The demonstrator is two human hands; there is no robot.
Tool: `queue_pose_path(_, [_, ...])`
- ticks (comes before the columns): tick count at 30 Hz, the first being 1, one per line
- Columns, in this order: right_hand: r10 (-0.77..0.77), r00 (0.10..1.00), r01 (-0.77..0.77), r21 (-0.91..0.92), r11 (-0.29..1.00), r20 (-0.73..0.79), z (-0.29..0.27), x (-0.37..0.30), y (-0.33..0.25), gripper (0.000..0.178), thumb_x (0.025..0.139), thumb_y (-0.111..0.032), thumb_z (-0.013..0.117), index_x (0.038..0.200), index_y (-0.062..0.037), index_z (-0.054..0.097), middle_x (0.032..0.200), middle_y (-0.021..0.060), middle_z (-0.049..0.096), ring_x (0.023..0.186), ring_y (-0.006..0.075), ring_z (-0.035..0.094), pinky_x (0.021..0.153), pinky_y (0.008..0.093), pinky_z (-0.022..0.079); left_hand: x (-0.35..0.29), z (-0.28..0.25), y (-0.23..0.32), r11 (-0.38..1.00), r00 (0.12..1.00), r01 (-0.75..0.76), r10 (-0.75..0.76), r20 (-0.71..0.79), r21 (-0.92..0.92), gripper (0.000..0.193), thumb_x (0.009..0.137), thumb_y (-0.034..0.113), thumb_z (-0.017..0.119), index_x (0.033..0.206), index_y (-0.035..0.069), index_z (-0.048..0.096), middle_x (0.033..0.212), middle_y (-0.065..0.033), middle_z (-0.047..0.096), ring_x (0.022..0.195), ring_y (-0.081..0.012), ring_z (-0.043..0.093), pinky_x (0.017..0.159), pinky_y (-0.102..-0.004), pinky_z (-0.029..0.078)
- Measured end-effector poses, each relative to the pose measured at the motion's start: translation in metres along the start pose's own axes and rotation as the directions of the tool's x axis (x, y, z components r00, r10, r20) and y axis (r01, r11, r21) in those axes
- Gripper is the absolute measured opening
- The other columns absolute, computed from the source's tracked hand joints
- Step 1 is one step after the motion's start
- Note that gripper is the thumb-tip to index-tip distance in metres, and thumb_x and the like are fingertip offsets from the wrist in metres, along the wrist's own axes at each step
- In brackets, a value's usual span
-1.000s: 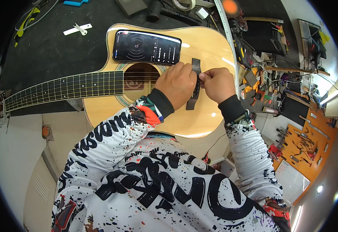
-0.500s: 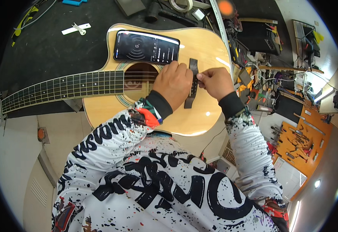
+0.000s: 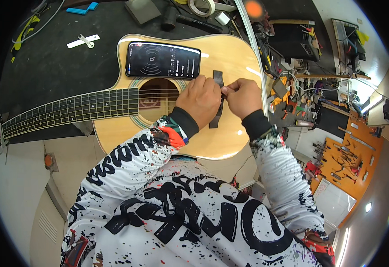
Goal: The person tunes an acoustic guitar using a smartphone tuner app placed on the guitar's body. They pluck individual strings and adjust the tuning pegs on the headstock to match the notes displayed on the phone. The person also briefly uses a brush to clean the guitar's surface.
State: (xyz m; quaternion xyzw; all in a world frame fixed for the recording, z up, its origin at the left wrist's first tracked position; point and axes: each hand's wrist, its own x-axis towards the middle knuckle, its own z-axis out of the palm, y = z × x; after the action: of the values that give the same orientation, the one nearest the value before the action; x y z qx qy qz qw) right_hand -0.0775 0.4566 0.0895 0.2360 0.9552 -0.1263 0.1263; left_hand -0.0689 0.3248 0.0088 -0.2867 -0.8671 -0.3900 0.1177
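– Up close?
– Speckled white sleeves [image 3: 274, 164].
– Beyond the cuffs [image 3: 257, 124]?
– On a guitar [image 3: 228, 133], face up at the desk's [image 3: 52, 73] edge: left hand [image 3: 198, 101] curled beside the dark bridge [image 3: 218, 78], right hand [image 3: 244, 98] near it, fingertips [image 3: 225, 90] at the bridge. Impossible to tell whether clamped on anything.
– Farther off?
– A lit phone [image 3: 163, 60] on the guitar's top, then a white strip [image 3: 76, 44].
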Motion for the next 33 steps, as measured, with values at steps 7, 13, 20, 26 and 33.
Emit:
queue_pose_path(7, [0.044, 0.999, -0.046, 0.103, 0.994, 0.028, 0.0, 0.006, 0.006, 0.019, 0.078, -0.016, 0.08, 0.075, 0.0011, 0.072, 0.073, 0.0197, 0.07, 0.069, 0.031, 0.07, 0.07, 0.0378, 0.056, 0.004, -0.003, 0.002, 1.0, 1.0, -0.016, 0.016, 0.0, -0.027, 0.005, 0.075, 0.004, 0.059, 0.078, 0.005, 0.055, 0.082, -0.0091, 0.053, 0.085, -0.0267, 0.054, 0.077, -0.0357, 0.048])
queue_pose_path(13, [0.057, 0.997, -0.063, 0.161, 0.985, 0.042, 0.005, 0.006, 0.011, 0.019, 0.078, -0.018, 0.08, 0.075, -0.0003, 0.073, 0.074, 0.0189, 0.071, 0.072, 0.0313, 0.07, 0.072, 0.0382, 0.056, 0.003, -0.008, 0.005, 1.0, 1.0, 0.002, -0.002, 0.008, -0.012, 0.005, 0.075, 0.003, 0.058, 0.078, 0.004, 0.054, 0.084, -0.0096, 0.052, 0.087, -0.0278, 0.054, 0.077, -0.0377, 0.047])
queue_pose_path(20, [-0.005, 0.998, -0.003, 0.121, 0.993, 0.059, 0.002, 0.012, 0.016, 0.02, 0.08, -0.02, 0.079, 0.079, -0.0012, 0.073, 0.077, 0.0177, 0.071, 0.074, 0.0311, 0.07, 0.074, 0.0384, 0.056, 0.002, -0.015, 0.001, 0.998, 0.998, 0.033, -0.035, 0.049, 0.044, 0.002, 0.08, 0.003, 0.055, 0.08, 0.004, 0.053, 0.085, -0.0105, 0.052, 0.087, -0.0285, 0.053, 0.077, -0.0394, 0.046])
queue_pose_path(26, [-0.132, 0.991, 0.129, 0.193, 0.973, 0.001, 0.003, -0.006, 0.019, 0.018, 0.084, -0.017, 0.074, 0.083, 0.0012, 0.073, 0.08, 0.0209, 0.071, 0.075, 0.0346, 0.07, 0.072, 0.0391, 0.055, 0.003, -0.006, -0.005, 0.999, 0.997, -0.043, 0.042, 0.063, 0.012, 0.002, 0.078, 0.003, 0.056, 0.079, 0.004, 0.055, 0.084, -0.0107, 0.053, 0.085, -0.0281, 0.053, 0.077, -0.0383, 0.046])
queue_pose_path(33, [-0.032, 0.997, 0.033, -0.016, 0.999, 0.064, -0.005, -0.001, 0.001, 0.021, 0.086, -0.017, 0.07, 0.08, 0.0027, 0.072, 0.078, 0.0255, 0.068, 0.079, 0.0407, 0.069, 0.074, 0.0448, 0.056, 0.007, -0.002, -0.003, 0.997, 0.995, -0.081, 0.081, 0.057, -0.004, 0.003, 0.075, 0.004, 0.059, 0.077, 0.003, 0.057, 0.082, -0.0106, 0.054, 0.084, -0.027, 0.053, 0.076, -0.0369, 0.047])
